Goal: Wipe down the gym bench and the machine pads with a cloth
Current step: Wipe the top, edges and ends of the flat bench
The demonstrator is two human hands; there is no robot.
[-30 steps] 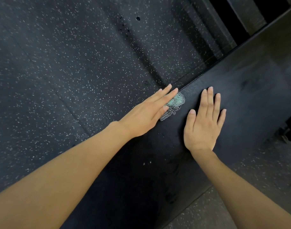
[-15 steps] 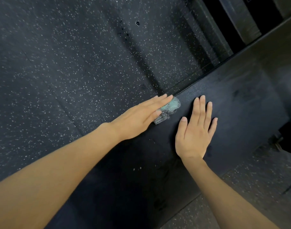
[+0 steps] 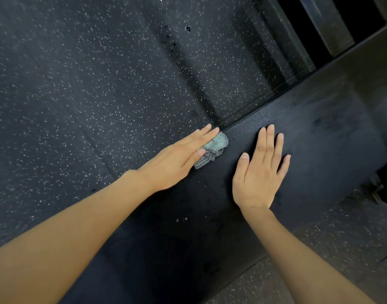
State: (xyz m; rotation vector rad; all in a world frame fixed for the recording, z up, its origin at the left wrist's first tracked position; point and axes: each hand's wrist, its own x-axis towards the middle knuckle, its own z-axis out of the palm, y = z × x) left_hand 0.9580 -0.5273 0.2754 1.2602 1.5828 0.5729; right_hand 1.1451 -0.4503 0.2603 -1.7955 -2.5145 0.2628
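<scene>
- Single head-worn wide-angle view, looking forward and steeply down.
- Close over the black bench (image 3: 319, 139), crossing the frame diagonally, lower left to upper right.
- At mid-frame, left hand (image 3: 177, 159) and right hand (image 3: 260, 172); speckled floor (image 3: 78, 84) filling the upper left.

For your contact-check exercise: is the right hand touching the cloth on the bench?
Apart. Head view: the right hand lies flat on the bench, bare surface showing between it and the cloth.

The bench (image 3: 309, 137) is covered in matt, finely grained black padding; the cloth (image 3: 214, 150) is seen as netted weave; the floor (image 3: 100, 84) is speckled rubber.
</scene>
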